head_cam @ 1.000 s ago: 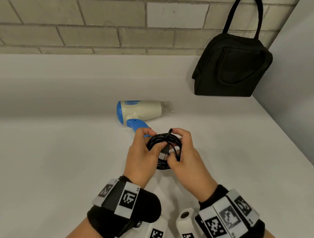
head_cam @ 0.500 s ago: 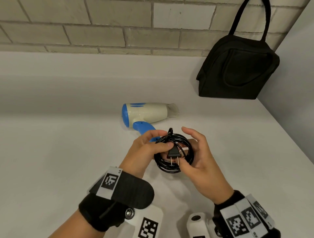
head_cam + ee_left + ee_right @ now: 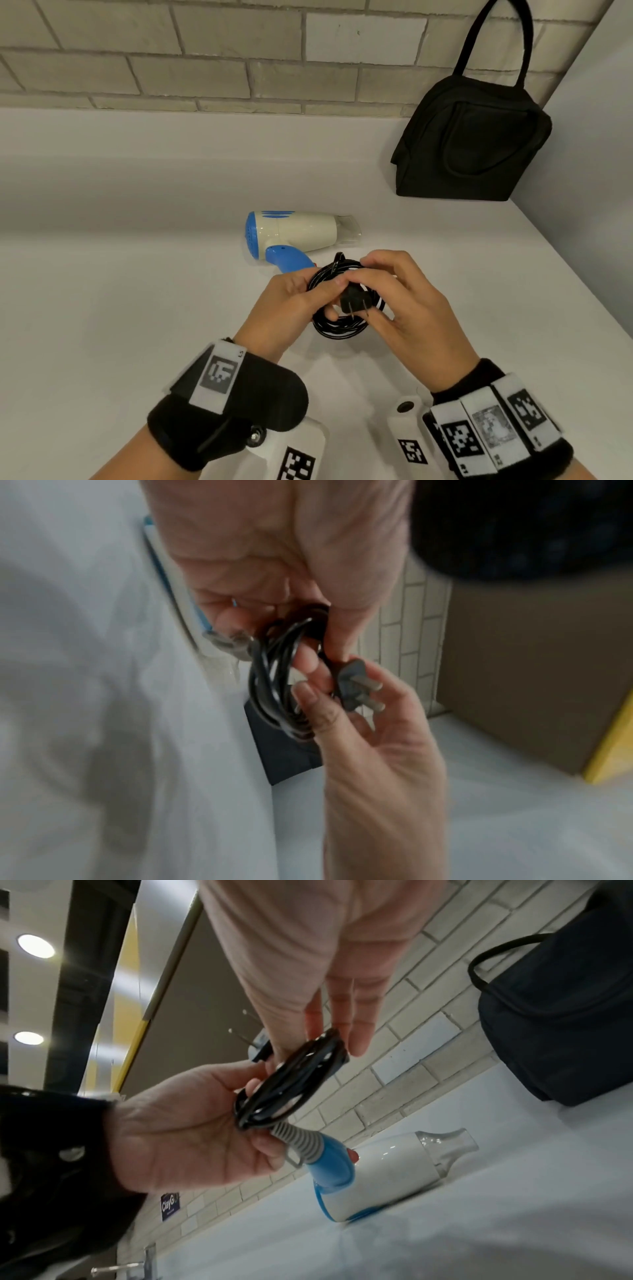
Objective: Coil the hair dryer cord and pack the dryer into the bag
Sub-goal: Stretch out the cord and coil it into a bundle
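A smooth white desk [image 3: 120, 342] meets a wall of pale grey-beige rectangular bricks [image 3: 205, 51] at 12 o'clock. In the right wrist view, two round ceiling lights [image 3: 35, 946] glow at 10 o'clock, and a small blue sticker with white lettering [image 3: 170, 1206] marks the bricks at 7 o'clock.

Head view looks down at counter; 2 wrist views close (blurry), all share coiled cord [image 3: 337, 329].
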A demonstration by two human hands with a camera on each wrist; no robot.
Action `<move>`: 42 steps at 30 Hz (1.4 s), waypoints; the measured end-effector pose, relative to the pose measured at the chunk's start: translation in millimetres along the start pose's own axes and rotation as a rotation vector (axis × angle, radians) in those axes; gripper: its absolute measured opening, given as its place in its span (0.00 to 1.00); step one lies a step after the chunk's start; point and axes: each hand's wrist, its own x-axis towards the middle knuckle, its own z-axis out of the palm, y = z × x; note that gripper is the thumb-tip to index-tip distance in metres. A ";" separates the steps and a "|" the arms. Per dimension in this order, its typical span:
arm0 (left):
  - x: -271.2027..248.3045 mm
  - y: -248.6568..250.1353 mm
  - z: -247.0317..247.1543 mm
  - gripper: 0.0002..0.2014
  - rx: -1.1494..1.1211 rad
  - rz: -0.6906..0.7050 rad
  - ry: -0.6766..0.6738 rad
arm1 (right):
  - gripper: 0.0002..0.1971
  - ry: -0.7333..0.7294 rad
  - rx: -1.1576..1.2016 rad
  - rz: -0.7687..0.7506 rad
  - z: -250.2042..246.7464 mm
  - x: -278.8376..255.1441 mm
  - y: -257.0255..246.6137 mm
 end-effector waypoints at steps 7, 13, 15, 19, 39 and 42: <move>-6.0 -6.8 11.8 0.11 0.201 0.152 0.095 | 0.13 0.078 -0.107 -0.050 0.0 6.9 0.9; -6.0 -9.3 20.1 0.06 0.273 0.222 0.148 | 0.10 0.064 -0.137 -0.124 1.0 5.4 1.5; -2.7 -10.0 21.2 0.07 0.226 0.223 0.185 | 0.11 0.067 -0.155 -0.143 2.7 5.9 -1.0; 0.1 -4.0 19.2 0.11 0.135 0.196 0.225 | 0.14 0.059 -0.138 -0.181 1.4 5.5 -3.8; 5.5 -29.7 18.8 0.13 0.259 0.460 0.202 | 0.12 0.274 0.791 0.393 17.0 -0.4 -0.7; 0.8 -34.3 15.3 0.11 0.225 0.396 0.224 | 0.09 0.250 0.883 0.501 28.9 -1.3 -4.3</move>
